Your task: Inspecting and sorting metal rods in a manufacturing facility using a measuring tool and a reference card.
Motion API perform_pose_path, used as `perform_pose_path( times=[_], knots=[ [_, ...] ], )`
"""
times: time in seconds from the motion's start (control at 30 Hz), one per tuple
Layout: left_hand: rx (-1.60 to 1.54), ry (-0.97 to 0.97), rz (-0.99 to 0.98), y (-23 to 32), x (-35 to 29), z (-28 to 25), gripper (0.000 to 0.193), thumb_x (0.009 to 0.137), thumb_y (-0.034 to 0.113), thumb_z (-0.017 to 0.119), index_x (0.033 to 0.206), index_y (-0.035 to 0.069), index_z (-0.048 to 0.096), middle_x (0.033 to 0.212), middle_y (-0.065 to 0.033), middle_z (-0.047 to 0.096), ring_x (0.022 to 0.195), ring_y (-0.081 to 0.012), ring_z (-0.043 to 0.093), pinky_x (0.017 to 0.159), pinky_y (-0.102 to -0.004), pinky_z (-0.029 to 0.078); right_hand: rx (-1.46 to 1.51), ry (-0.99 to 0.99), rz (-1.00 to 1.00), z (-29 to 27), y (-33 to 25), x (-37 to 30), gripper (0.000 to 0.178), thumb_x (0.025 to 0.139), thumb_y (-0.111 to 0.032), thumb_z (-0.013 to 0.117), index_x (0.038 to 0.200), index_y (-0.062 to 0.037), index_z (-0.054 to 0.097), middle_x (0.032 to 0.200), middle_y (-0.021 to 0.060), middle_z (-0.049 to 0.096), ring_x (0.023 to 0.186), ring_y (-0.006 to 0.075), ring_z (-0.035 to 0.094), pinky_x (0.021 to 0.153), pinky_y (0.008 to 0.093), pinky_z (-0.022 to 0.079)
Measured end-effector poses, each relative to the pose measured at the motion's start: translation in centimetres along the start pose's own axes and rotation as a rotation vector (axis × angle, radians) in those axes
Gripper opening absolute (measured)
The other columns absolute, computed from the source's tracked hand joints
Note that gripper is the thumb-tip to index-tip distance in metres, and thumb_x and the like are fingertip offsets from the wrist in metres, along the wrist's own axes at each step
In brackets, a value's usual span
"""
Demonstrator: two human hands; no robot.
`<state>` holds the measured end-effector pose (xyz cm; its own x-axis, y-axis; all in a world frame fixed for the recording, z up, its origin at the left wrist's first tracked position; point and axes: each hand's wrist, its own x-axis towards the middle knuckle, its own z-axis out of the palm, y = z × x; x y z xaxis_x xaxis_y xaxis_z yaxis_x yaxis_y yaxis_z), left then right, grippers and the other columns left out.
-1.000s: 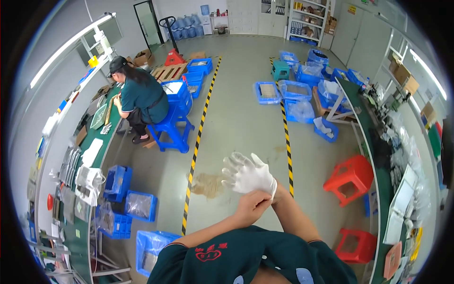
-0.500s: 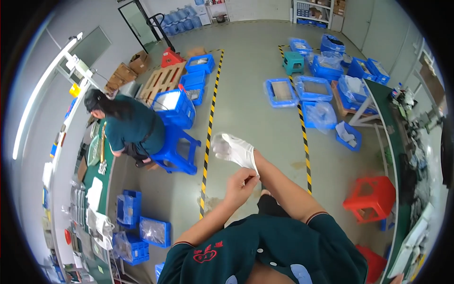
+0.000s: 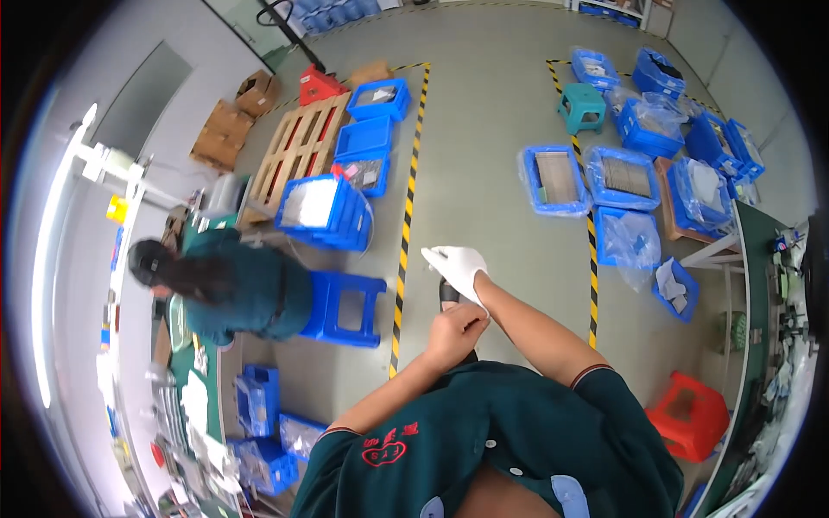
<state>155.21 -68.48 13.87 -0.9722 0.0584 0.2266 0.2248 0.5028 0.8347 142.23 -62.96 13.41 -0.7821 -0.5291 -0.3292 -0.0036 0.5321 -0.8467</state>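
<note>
A white glove (image 3: 467, 273) covers my right hand (image 3: 455, 262), which points toward the left with its fingers stretched out and nothing visible in them. My bare left hand (image 3: 456, 335) is closed on the glove's cuff at the right wrist, with thumb and fingers pinched together. Both hands are in front of my body, over the grey floor (image 3: 484, 112). A dark shoe (image 3: 448, 292) shows beneath the gloved hand.
At left, a person in a dark green shirt (image 3: 250, 289) sits on a blue stool (image 3: 345, 309) at a workbench. Blue crates (image 3: 324, 211) and a wooden pallet (image 3: 294, 151) stand beyond. Right are bag-lined crates (image 3: 554, 179), a red stool (image 3: 688, 418) and striped floor tape (image 3: 593, 293).
The view has moved forward, so the stools and nearby crates sit lower in it. My gloved fingers have drawn closer together. The left hand still grips the cuff.
</note>
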Motion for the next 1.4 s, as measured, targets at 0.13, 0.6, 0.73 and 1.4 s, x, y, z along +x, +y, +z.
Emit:
perform_pose_path(
  times=[0.13,0.6,0.73,1.4],
  knots=[
    [0.086,0.089,-0.14,-6.2,9.4,-2.7,0.008,0.076,0.008,0.064,0.084,0.006,0.064,0.084,-0.0124,0.064,0.073,-0.0314,0.062,0.064,-0.0365,0.051,-0.759,0.283,-0.009,-1.8,4.2,11.0,0.056,0.084,-0.053,0.045,0.122,-0.0131,0.054,0.113,0.0108,0.062,0.103,0.0284,0.059,0.089,0.0384,0.044],
    [0.225,-0.63,0.123,-22.9,42.7,-5.7,0.021,0.071,0.0,0.054,0.09,0.008,0.054,0.083,-0.0146,0.058,0.079,-0.0358,0.058,0.067,-0.0443,0.048,-0.483,-0.136,-0.101,-3.5,18.5,38.0,0.032,0.08,-0.037,0.057,0.1,-0.0143,0.066,0.108,0.0124,0.064,0.101,0.0273,0.06,0.087,0.038,0.046],
    [0.331,-0.654,0.09,-27.3,51.6,-4.8,0.026,0.068,-0.002,0.053,0.091,0.009,0.054,0.083,-0.0141,0.059,0.079,-0.036,0.059,0.068,-0.0445,0.047,-0.414,-0.051,-0.248,-4.9,19.0,47.2,0.029,0.08,-0.035,0.057,0.098,-0.0145,0.067,0.107,0.0126,0.064,0.099,0.0274,0.061,0.086,0.0378,0.046],
    [-0.237,-1.319,-0.166,-22.1,87.7,10.3,0.019,0.074,-0.008,0.045,0.088,0.001,0.054,0.065,-0.0057,0.054,0.062,-0.0132,0.056,0.059,-0.0249,0.046,0.1,0.411,0.7,-42.3,24.5,66.1,0.033,0.083,-0.033,0.05,0.096,-0.0088,0.068,0.1,0.0183,0.064,0.092,0.0331,0.063,0.082,0.0409,0.048]
  ],
)
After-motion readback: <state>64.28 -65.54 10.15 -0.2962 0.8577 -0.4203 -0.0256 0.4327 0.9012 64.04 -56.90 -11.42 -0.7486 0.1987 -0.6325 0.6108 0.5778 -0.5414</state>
